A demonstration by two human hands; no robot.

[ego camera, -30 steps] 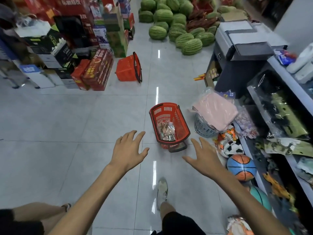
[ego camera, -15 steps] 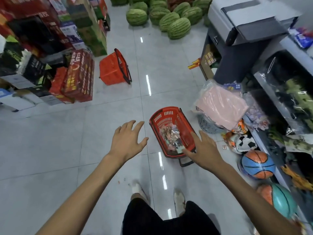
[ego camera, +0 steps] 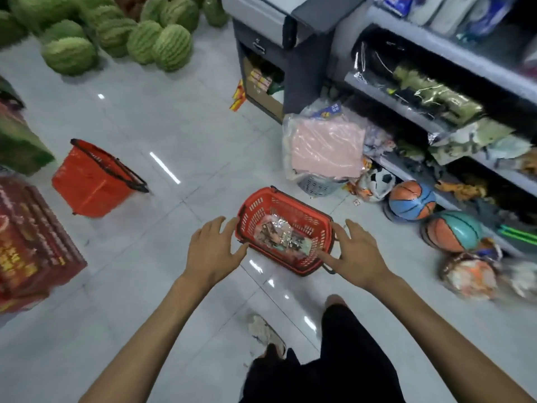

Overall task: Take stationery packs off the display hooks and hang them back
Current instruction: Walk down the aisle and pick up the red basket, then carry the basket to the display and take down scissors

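Observation:
A red plastic shopping basket [ego camera: 308,212] stands on the grey tiled floor in front of me. Clear plastic packs [ego camera: 277,234] with small items lie inside it. My left hand [ego camera: 213,251] hovers with spread fingers at the basket's left end and holds nothing. My right hand [ego camera: 356,251] is spread out over the basket's right end, its thumb over the near rim; I cannot tell if it touches. No display hooks are in view.
A second red basket [ego camera: 93,178] sits to the left by red cartons [ego camera: 29,242]. Watermelons [ego camera: 116,36] are piled at the back. Shelves [ego camera: 436,112] of toys run on the right, with balls [ego camera: 412,199] and a bagged pink pack [ego camera: 325,146] on the floor below.
I have stepped closer to the basket and the view has swung right. Both hands have moved forward and now flank the basket's two ends.

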